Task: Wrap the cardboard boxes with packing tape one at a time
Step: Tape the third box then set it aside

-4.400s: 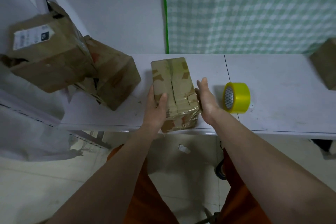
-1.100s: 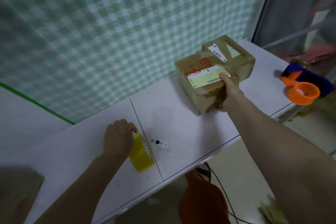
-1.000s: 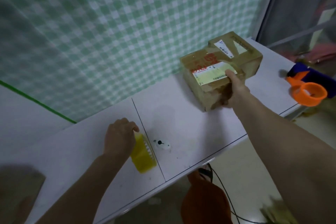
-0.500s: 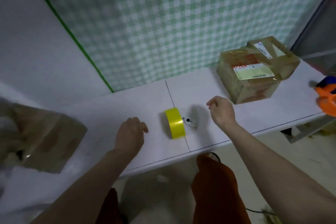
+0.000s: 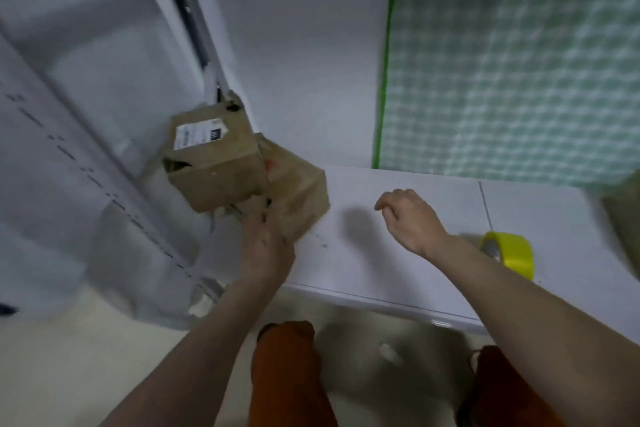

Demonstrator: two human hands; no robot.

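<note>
Two brown cardboard boxes sit at the table's left end. My left hand [image 5: 266, 244] grips the near corner of the lower, tilted cardboard box [image 5: 299, 189]; the view is blurred there. A second box with a white label [image 5: 214, 163] leans against it on the left, partly off the table. My right hand [image 5: 412, 218] hovers over the white table [image 5: 381, 263], fingers loosely curled, holding nothing. The yellow tape roll [image 5: 509, 253] stands on its edge to the right, just behind my right forearm.
Part of another cardboard box [image 5: 625, 215] shows at the right edge. A white wall and a green checked cloth [image 5: 519, 62] back the table. A white metal frame [image 5: 187, 10] and white sheeting [image 5: 69, 184] stand on the left.
My view has swung left, from the taped box at the right end to the boxes at the left end. My left hand has reached the tilted box. My right hand followed, empty.
</note>
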